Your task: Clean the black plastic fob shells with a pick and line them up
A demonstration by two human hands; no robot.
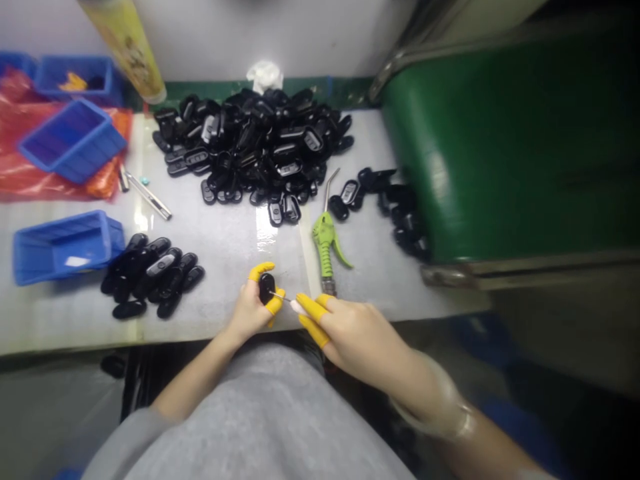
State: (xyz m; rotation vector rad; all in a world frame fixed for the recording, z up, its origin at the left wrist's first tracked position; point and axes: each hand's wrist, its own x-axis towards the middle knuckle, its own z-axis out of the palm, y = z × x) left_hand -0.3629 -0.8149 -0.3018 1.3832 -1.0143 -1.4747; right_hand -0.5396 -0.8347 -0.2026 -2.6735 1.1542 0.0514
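Note:
My left hand (255, 303), with yellow finger cots on its fingertips, grips a small black oval plastic case (267, 287) near the table's front edge. My right hand (345, 327), also in yellow finger cots, is closed round a thin tool with a metal shaft (281, 296) and a whitish handle. The shaft's tip meets the case's face; I cannot make out the tool's exact kind. Just beyond my right hand lies a green air blow gun (325, 243), its bent metal nozzle pointing away. To the left is a group of similar black cases (160, 270).
A large heap of black cases (260, 147) covers the table's back middle. More cases (405, 213) lie beside the green machine or belt (500, 160). Blue bins (67, 247) stand at left, with a cutter knife (149, 195), red plastic (30, 140) and a yellow tube (125, 50).

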